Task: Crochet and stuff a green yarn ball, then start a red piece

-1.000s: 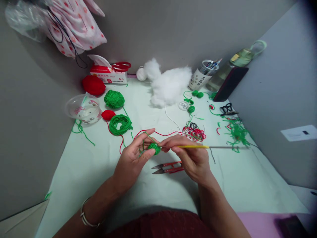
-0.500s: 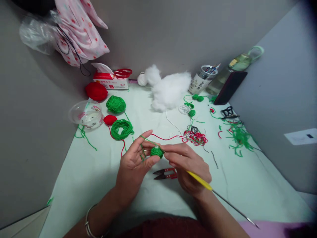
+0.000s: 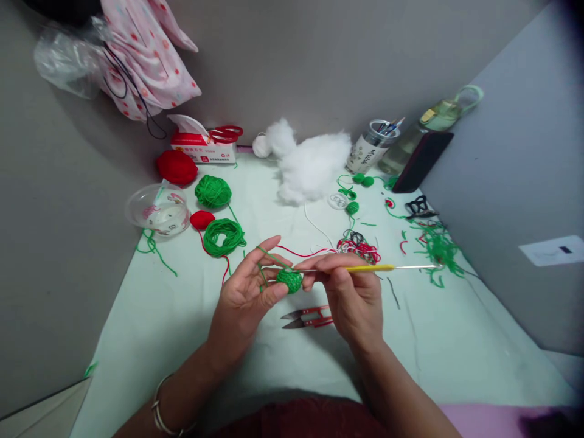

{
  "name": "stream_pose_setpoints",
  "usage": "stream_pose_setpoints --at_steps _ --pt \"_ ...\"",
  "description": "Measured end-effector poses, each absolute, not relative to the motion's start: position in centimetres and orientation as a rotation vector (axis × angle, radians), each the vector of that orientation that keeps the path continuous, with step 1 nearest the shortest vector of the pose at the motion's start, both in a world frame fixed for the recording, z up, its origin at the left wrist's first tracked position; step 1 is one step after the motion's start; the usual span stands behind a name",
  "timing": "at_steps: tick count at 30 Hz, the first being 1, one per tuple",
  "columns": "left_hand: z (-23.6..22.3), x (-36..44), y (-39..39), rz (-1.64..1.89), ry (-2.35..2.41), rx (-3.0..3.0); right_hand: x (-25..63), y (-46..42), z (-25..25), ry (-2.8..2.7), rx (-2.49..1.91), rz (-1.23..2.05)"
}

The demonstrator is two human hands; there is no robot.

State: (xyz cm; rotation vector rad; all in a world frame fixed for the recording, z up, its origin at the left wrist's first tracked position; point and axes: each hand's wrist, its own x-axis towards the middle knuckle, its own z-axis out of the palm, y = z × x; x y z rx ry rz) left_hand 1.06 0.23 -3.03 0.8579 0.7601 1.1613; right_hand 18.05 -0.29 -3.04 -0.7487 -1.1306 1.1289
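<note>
Between the thumb and fingers of my left hand (image 3: 246, 292) sits a small round green crochet piece (image 3: 289, 280), with something whitish showing at its top. Green yarn (image 3: 269, 253) runs from the piece over my raised left index finger. My right hand (image 3: 353, 292) is closed around the yellow handle of a crochet hook (image 3: 369, 268). The hook's thin left end meets the top of the piece, and its other metal end points right. Below my hands lie thread snips (image 3: 306, 317) with orange-red handles, partly covered by my right hand.
A green yarn ball (image 3: 213, 191), a green yarn coil (image 3: 223, 237) and a clear plastic bowl (image 3: 157, 210) stand left. White stuffing (image 3: 314, 167) sits at the back. Tangled red and white yarn (image 3: 358, 248) and green scraps (image 3: 440, 250) lie right, below a water bottle (image 3: 420, 140).
The crochet hook's right end swung down toward me half a second ago and is now level again. My left hand still holds the crochet piece; the view has shifted slightly.
</note>
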Motion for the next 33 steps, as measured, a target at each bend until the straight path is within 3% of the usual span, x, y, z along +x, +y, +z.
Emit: stream_pose_setpoints --at_steps 22,33 --pt "-2.8 0.5 0.2 1.094 0.738 0.912 19.2 0.2 -3.0 -1.232 -0.692 1.173" --pt "-2.8 -0.4 0.2 1.003 0.897 1.240 20.6 0.1 -1.7 -1.545 -0.806 1.071"
